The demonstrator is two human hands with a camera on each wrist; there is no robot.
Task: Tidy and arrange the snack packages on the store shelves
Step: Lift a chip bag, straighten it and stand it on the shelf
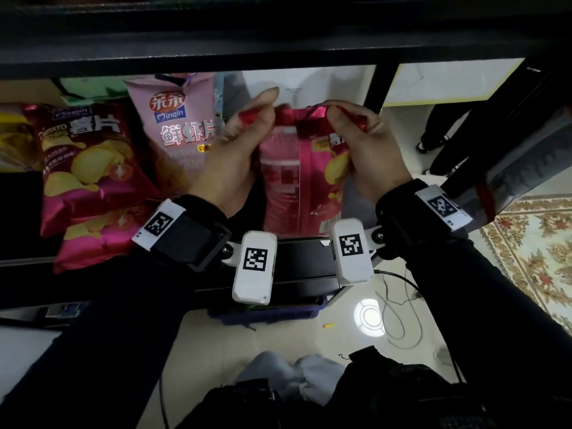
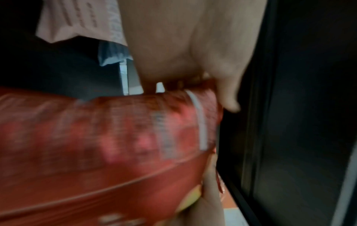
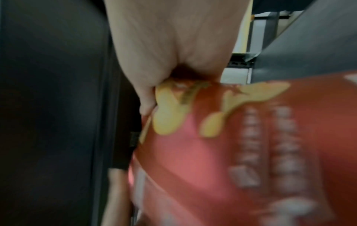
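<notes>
A magenta potato-chip bag [image 1: 297,181] stands upright on the black shelf [image 1: 303,258] in the head view, its back panel turned toward me. My left hand [image 1: 244,131] pinches the bag's top left corner and my right hand [image 1: 353,125] pinches the top right corner. The left wrist view shows the same bag [image 2: 100,152] blurred under my left hand [image 2: 193,61]. In the right wrist view the bag [image 3: 231,152] fills the lower right below my right hand [image 3: 164,53]. Left of the held bag stands a pale pink shrimp-chip bag [image 1: 176,119].
Two more magenta chip bags [image 1: 89,168] lie tilted at the left, overhanging the shelf's front edge, with a yellow bag [image 1: 15,137] at the far left. A black upper shelf board [image 1: 278,44] hangs close above. A black upright post [image 1: 380,88] stands right of my hands.
</notes>
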